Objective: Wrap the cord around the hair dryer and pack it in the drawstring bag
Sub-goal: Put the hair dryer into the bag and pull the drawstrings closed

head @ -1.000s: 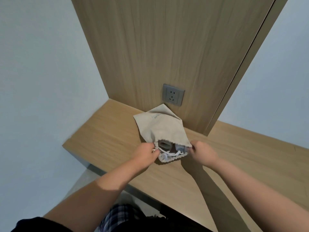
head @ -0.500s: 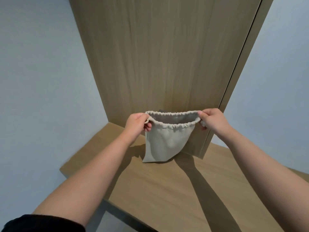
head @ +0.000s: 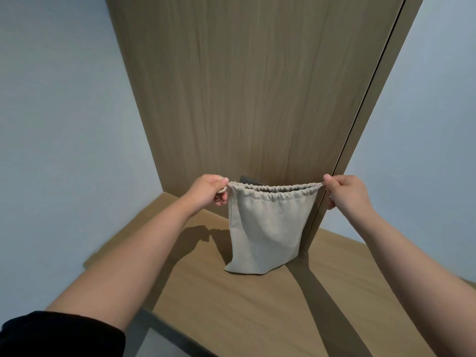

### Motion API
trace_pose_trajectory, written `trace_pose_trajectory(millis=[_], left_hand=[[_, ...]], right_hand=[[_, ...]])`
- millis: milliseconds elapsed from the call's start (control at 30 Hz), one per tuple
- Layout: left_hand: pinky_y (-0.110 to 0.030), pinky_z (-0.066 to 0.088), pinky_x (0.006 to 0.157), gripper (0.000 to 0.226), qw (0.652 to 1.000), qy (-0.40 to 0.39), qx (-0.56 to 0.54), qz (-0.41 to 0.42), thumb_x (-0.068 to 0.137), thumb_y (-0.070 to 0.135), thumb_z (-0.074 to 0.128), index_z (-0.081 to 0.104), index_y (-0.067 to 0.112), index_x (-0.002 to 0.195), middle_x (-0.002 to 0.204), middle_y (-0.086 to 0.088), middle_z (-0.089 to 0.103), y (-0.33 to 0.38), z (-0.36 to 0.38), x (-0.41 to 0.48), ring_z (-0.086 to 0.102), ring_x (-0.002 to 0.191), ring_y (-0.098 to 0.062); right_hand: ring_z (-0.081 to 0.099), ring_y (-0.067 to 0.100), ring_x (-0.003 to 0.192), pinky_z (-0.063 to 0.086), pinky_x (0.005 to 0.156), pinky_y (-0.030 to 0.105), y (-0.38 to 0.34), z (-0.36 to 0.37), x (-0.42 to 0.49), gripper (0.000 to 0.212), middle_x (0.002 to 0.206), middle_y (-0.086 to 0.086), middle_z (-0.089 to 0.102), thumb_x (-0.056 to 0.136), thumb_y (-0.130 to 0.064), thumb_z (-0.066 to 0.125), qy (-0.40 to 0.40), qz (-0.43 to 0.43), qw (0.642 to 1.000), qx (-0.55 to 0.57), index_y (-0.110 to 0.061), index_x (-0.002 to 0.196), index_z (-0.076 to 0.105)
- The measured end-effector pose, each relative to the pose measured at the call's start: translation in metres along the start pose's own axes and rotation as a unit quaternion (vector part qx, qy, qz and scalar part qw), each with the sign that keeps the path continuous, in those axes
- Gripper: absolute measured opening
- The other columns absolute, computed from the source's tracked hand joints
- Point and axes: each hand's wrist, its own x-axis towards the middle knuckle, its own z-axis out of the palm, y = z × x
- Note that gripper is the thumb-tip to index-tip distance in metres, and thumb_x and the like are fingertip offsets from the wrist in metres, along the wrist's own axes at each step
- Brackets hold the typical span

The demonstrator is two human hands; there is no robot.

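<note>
- Bag: beige cloth, hanging upright at 12 o'clock from the person, in front of the panel.
- Bag mouth: faces up, gathered into pleats along the top hem and drawn to a narrow slit.
- Bag bottom: lower edge meets the desk; the lower left corner flares out toward 7 o'clock.
- Bag contents: hidden by the cloth; the front face bulges slightly at mid-height.
- Drawstring: runs out of the hem at both ends and is stretched level between the hands.
- Left hand: at 9 o'clock of the mouth, fingers curled round the string end; a loop of string shows between thumb and fingers.
- Right hand: at 3 o'clock of the mouth, thumb and forefinger pinching the string end, the other fingers curled under.
- Both forearms: extended from 6 o'clock, well apart, with the bag between them.
- Sleeve: black, on the left upper arm at 7 o'clock.
- Dark plate: on the panel just behind the hem at 11 o'clock, mostly covered by the bag.
- Walls: pale blue, at 9 and 3 o'clock of the panel.
</note>
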Motion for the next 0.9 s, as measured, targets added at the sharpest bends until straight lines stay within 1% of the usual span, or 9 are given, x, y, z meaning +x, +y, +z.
trace_pose_trajectory(millis=[200,300,367,433,500,600,667,767,900], left_hand=[[-0.017,0.045,0.044,0.040,0.990,0.132,-0.051,-0.024,0.102,0.012,0.040,0.052,0.008,0.063,0.055,-0.005,0.055,-0.001,-0.006,0.015,0.054,0.038,-0.003],[-0.016,0.047,0.039,0.036,0.967,0.176,-0.175,-0.064,0.103,0.015,0.039,0.051,0.008,0.070,0.063,-0.009,0.052,0.000,-0.005,0.018,0.055,0.040,-0.006],[-0.019,0.049,0.039,0.033,0.959,0.179,-0.199,-0.098,0.103,0.017,0.039,0.052,0.007,0.074,0.065,-0.009,0.052,0.001,-0.003,0.022,0.056,0.042,-0.009],[-0.024,0.049,0.046,0.030,0.972,0.162,-0.114,-0.129,0.100,0.014,0.040,0.054,0.008,0.075,0.070,-0.013,0.058,0.005,0.000,0.025,0.060,0.049,-0.014],[-0.032,0.047,0.064,0.026,0.972,0.150,0.149,-0.107,0.097,0.014,0.041,0.055,0.012,0.076,0.086,-0.013,0.064,0.010,0.000,0.023,0.062,0.074,-0.026],[-0.038,0.041,0.087,0.015,0.866,0.178,0.459,0.092,0.095,0.020,0.046,0.059,0.017,0.102,0.111,-0.004,0.061,0.025,0.016,0.006,0.051,0.109,-0.026],[-0.042,0.029,0.108,0.037,0.855,0.079,0.466,0.216,0.096,0.037,0.047,0.053,0.020,0.128,0.134,0.000,0.054,0.038,0.035,-0.005,0.037,0.131,-0.021],[-0.046,0.017,0.117,0.066,0.836,-0.102,0.496,0.210,0.089,0.058,0.050,0.038,0.022,0.144,0.145,0.000,0.045,0.040,0.058,-0.007,0.029,0.140,-0.019],[-0.033,0.039,0.080,0.017,0.851,-0.082,0.471,0.217,0.092,0.036,0.055,0.053,0.019,0.094,0.098,0.001,0.059,0.033,0.064,-0.003,0.053,0.101,-0.022]], right_hand=[[0.063,0.025,0.062,0.056,0.076,0.036,0.005,-0.012,0.012,0.036,0.070,0.015,0.064,0.094,-0.013,0.046,0.137,0.136,0.934,0.299,-0.004,0.060,0.055],[0.071,0.019,0.058,0.060,0.067,0.028,-0.001,-0.017,0.008,0.028,0.079,0.017,0.062,0.097,-0.008,0.041,0.103,0.152,0.853,0.488,-0.001,0.071,0.051],[0.072,0.019,0.061,0.059,0.057,0.023,-0.008,-0.015,0.002,0.035,0.071,0.014,0.063,0.099,-0.013,0.037,0.034,0.124,0.845,0.520,-0.004,0.067,0.048],[0.073,0.022,0.066,0.059,0.056,0.022,-0.017,-0.013,-0.004,0.043,0.066,0.012,0.068,0.100,-0.016,0.038,-0.021,0.079,0.863,0.499,-0.005,0.060,0.047],[0.073,0.026,0.072,0.060,0.060,0.024,-0.028,-0.012,-0.008,0.046,0.069,0.013,0.069,0.099,-0.016,0.040,-0.050,0.029,0.887,0.458,-0.002,0.056,0.050],[0.072,0.029,0.079,0.061,0.066,0.028,-0.041,-0.012,-0.013,0.045,0.076,0.014,0.068,0.098,-0.014,0.043,-0.081,-0.005,0.911,0.405,-0.001,0.057,0.057],[0.072,0.030,0.080,0.060,0.070,0.031,-0.048,-0.010,-0.015,0.043,0.076,0.013,0.068,0.097,-0.014,0.044,-0.100,-0.007,0.914,0.394,0.000,0.059,0.059],[0.072,0.031,0.081,0.060,0.071,0.032,-0.052,-0.010,-0.016,0.042,0.075,0.012,0.068,0.097,-0.014,0.045,-0.116,-0.001,0.910,0.398,-0.001,0.061,0.060],[0.072,0.028,0.076,0.060,0.069,0.031,-0.051,-0.011,-0.017,0.040,0.070,0.008,0.067,0.097,-0.014,0.044,-0.113,0.003,0.904,0.412,0.002,0.063,0.058]])
